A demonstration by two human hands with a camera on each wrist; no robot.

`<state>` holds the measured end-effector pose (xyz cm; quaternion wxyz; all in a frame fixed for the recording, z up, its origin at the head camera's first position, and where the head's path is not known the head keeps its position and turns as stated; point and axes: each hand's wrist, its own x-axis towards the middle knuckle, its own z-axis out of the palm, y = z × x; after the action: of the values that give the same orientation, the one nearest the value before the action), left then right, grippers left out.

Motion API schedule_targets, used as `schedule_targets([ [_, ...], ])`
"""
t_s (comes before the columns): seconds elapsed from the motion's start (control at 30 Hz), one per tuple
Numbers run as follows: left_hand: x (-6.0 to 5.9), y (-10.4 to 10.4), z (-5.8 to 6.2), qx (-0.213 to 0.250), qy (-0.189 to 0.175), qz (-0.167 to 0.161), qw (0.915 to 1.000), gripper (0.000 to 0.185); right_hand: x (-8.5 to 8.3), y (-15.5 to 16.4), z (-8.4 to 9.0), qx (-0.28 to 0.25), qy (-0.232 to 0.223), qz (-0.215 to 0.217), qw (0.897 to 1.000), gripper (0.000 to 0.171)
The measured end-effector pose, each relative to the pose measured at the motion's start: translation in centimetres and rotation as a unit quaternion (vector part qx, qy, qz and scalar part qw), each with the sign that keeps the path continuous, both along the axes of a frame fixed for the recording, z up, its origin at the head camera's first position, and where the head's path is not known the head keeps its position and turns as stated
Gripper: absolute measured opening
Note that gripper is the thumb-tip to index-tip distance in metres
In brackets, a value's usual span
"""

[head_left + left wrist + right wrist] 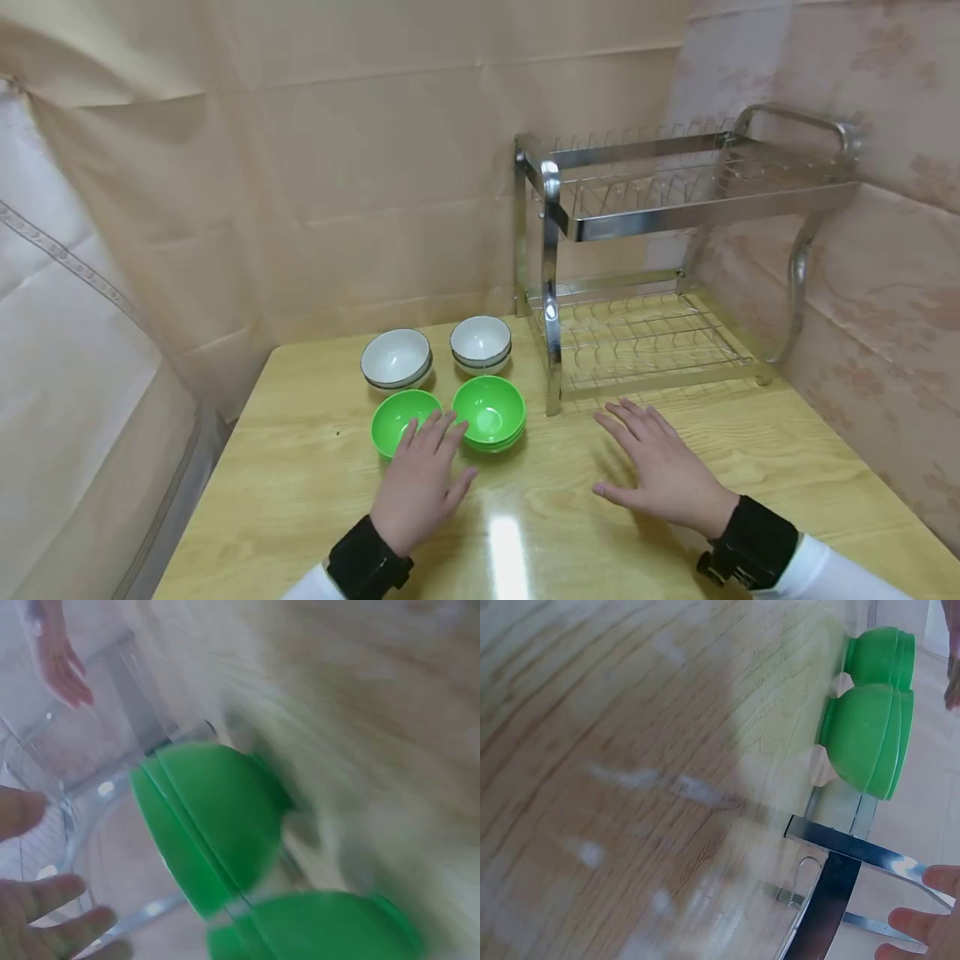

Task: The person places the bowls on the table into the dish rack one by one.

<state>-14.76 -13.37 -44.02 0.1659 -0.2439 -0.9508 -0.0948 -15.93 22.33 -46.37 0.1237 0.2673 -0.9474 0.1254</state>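
Note:
Two stacks of green bowls stand side by side on the table: a left green stack [401, 417] and a right green stack [489, 410]. My left hand [425, 483] hovers in front of them with spread fingers, partly covering the left stack, and holds nothing. In the left wrist view its fingers [60, 922] are apart from the green bowls [217, 817]. My right hand [663, 475] is over the table in front of the rack, fingers extended and holding nothing. Behind the green bowls are two stacks of white bowls with dark rims, a left one [396, 358] and a right one [481, 342].
A two-tier metal dish rack [645, 385] stands at the back right, with wire slots on both tiers. Beige cloth [375, 167] hangs behind the wooden table [285, 467], and patterned cloth [885, 333] covers the right side.

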Motion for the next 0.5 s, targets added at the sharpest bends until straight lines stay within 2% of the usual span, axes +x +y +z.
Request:
schedule_targets([
  [0.17,-1.5,3.0,0.2,-0.011,-0.026,-0.038,0.9989,0.048,0.2,0.0,0.1,0.004,0.003,-0.002,1.0,0.093],
  [0.4,-3.6,5.6,-0.8,-0.068,-0.025,-0.014,0.9972,0.041,0.5,0.2,0.1,0.003,0.008,-0.006,1.0,0.092],
  [0.5,-4.0,5.9,-1.1,-0.101,-0.019,-0.018,0.9946,0.023,0.6,0.3,0.0,0.004,0.01,-0.01,1.0,0.092],
])
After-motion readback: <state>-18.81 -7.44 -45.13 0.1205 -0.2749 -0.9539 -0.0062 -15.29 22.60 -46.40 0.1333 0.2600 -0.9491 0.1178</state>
